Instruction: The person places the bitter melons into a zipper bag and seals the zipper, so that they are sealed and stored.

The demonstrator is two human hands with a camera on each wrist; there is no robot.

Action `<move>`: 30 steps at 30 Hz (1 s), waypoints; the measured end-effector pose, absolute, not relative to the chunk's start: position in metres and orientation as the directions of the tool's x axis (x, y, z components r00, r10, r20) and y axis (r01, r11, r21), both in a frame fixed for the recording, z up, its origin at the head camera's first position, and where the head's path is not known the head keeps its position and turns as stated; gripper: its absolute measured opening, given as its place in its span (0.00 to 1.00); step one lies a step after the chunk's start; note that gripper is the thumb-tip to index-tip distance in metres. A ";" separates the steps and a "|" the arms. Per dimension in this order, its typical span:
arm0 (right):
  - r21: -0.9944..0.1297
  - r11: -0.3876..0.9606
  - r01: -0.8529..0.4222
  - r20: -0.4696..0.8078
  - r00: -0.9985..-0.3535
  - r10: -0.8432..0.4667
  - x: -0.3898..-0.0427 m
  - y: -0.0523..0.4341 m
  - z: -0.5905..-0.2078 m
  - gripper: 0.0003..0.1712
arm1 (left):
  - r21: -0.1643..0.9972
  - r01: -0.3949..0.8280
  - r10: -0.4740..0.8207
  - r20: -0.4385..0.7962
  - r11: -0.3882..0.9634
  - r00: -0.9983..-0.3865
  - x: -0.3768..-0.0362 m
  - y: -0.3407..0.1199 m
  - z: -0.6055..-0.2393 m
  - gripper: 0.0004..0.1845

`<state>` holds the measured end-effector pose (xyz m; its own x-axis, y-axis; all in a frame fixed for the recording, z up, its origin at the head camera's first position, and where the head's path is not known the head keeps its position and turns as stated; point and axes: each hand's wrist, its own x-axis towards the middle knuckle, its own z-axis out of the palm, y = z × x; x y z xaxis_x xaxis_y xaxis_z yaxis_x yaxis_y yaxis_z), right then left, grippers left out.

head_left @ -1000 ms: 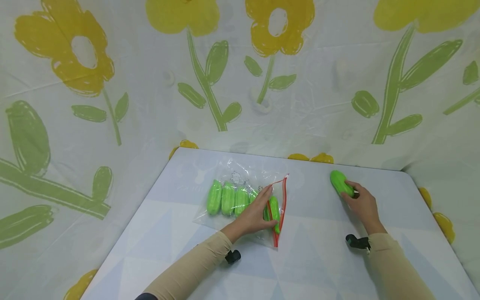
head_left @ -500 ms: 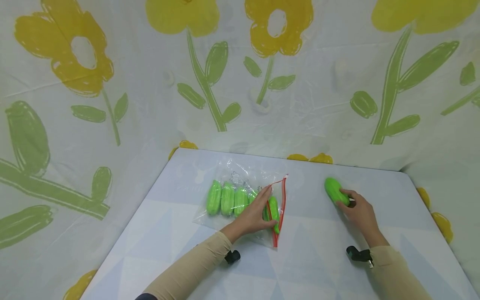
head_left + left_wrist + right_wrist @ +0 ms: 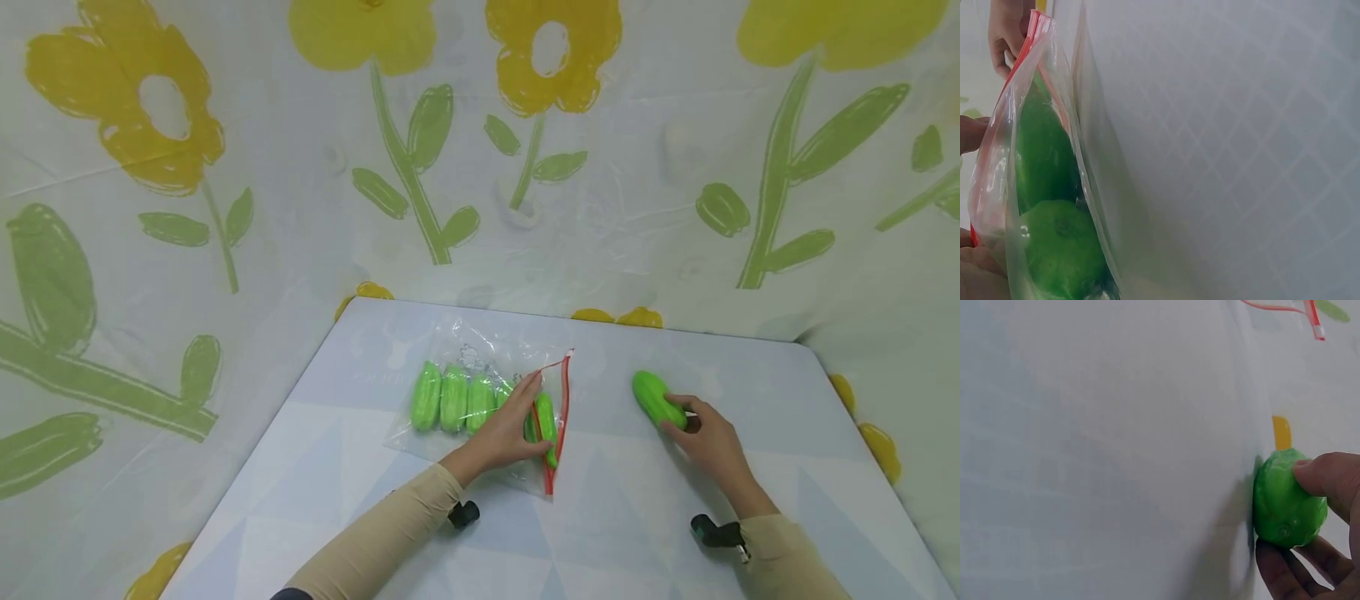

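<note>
In the head view, my right hand [image 3: 708, 442] grips a bright green toy cucumber [image 3: 651, 398] by its near end. The right wrist view shows the thumb on one side of that cucumber [image 3: 1288, 503] and fingers on the other, low over the table. My left hand [image 3: 502, 433] rests on a clear zip bag [image 3: 465, 333] with a red seal, fingers extended and spread at its parted mouth. Several green toy cucumbers [image 3: 453, 400] lie side by side inside, partly hidden by the hand. Up close, the left wrist view shows two cucumbers [image 3: 1063, 250] within the bag's mouth.
Both hands are over a white and pale blue patterned table [image 3: 622, 508]. A flower-printed cloth [image 3: 637, 242] hangs behind and beside it. A black wrist camera [image 3: 712, 531] sticks out by the right sleeve, and another black camera [image 3: 465, 514] by the left.
My right hand has moved left and toward me with the cucumber, coming nearer the bag. The left hand and the bag have stayed in place.
</note>
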<state>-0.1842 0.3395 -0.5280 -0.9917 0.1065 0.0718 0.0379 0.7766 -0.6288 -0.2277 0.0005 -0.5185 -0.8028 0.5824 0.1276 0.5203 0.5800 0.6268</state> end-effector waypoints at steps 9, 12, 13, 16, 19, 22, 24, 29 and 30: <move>-0.631 0.776 0.018 0.073 -0.994 0.083 -0.171 0.327 -0.531 0.30 | 0.626 0.520 0.579 0.130 0.582 -0.805 -0.228 0.000 -0.519 0.58; -0.628 0.778 0.010 0.081 -0.994 0.078 -0.167 0.322 -0.531 0.29 | 0.624 0.524 0.580 0.136 0.580 -0.803 -0.228 0.001 -0.519 0.58; -0.630 0.776 0.008 0.082 -0.994 0.078 -0.165 0.321 -0.530 0.29 | 0.622 0.527 0.580 0.139 0.579 -0.802 -0.228 0.001 -0.519 0.58; -0.633 0.774 0.012 0.078 -0.994 0.079 -0.161 0.316 -0.530 0.29 | 0.616 0.531 0.581 0.142 0.582 -0.801 -0.228 0.001 -0.519 0.59; -0.634 0.773 0.018 0.069 -0.994 0.079 -0.159 0.313 -0.531 0.29 | 0.615 0.531 0.582 0.141 0.582 -0.801 -0.228 0.001 -0.519 0.59; -0.635 0.773 0.020 0.063 -0.995 0.078 -0.157 0.311 -0.533 0.30 | 0.615 0.532 0.584 0.140 0.582 -0.800 -0.229 0.001 -0.519 0.59; -0.638 0.770 0.018 0.064 -0.995 0.076 -0.156 0.309 -0.533 0.30 | 0.615 0.532 0.585 0.139 0.582 -0.799 -0.229 0.001 -0.519 0.59; -0.635 0.772 0.009 0.067 -0.996 0.067 -0.152 0.307 -0.536 0.30 | 0.609 0.538 0.589 0.140 0.583 -0.796 -0.229 0.001 -0.518 0.59; -0.634 0.773 0.005 0.068 -0.996 0.063 -0.151 0.306 -0.536 0.30 | 0.608 0.540 0.590 0.141 0.582 -0.795 -0.229 0.001 -0.518 0.59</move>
